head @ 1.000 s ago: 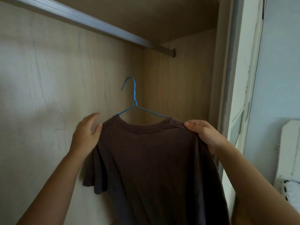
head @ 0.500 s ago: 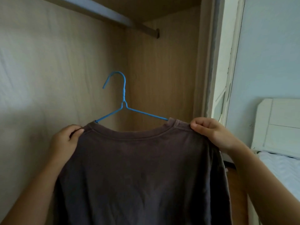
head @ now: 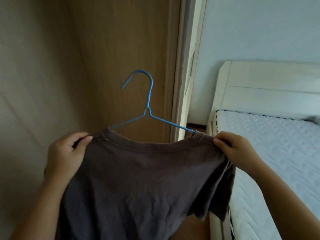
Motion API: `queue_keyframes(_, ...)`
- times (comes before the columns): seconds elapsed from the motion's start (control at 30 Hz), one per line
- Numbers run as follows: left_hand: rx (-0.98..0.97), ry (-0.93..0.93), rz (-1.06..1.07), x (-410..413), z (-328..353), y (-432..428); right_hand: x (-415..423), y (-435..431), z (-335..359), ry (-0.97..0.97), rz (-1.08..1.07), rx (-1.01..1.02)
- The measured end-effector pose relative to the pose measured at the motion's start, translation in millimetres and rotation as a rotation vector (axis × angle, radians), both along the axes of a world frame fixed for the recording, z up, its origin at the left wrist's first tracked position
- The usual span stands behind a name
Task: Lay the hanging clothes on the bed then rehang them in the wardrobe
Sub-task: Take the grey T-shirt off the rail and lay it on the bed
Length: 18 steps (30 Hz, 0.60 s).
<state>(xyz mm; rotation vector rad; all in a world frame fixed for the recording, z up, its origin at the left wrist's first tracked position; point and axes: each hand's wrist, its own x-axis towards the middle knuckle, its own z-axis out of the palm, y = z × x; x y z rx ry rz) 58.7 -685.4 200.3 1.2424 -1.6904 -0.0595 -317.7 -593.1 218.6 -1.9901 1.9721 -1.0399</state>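
Wardrobe [head: 52, 66]: wood-grain inner panels are seen at the left and centre, bounded on the right by a pale frame [head: 187, 66].

Left hand [head: 65, 153]: closed around the left shoulder of the T-shirt, with the cloth pinched between thumb and curled fingers.

T-shirt [head: 147, 179]: dark brown-grey, short-sleeved. It is held up in front of the wardrobe opening, spread between both hands and hanging free below them. The right sleeve is draped beside the near edge of the bed.

Hanger [head: 149, 101]: blue wire. Both arms are passed into the T-shirt's neck opening. The hook is upright above the collar and is caught on nothing.

Right hand [head: 235, 149]: closed on the right shoulder of the T-shirt, which is pinched just beside the collar.

Bed [head: 277, 153]: a white quilted mattress is set against a pale headboard [head: 268, 84]. A grey shape [head: 313, 119] lies at its far right edge but cannot be identified.
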Motion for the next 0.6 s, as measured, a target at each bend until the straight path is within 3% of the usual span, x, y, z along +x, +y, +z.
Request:
queue_keyframes(0.3, 0.069, -0.16, -0.34, -112.0, -31.0, 35.5, -64.0, 132.8, -58.8, -0.049, -0.387, 0.191)
queue_keyframes(0.6, 0.312, -0.159, -0.654, -210.2, -74.3, 129.1, -96.5, 308.5, -105.3, -0.21, -0.714, 0.29)
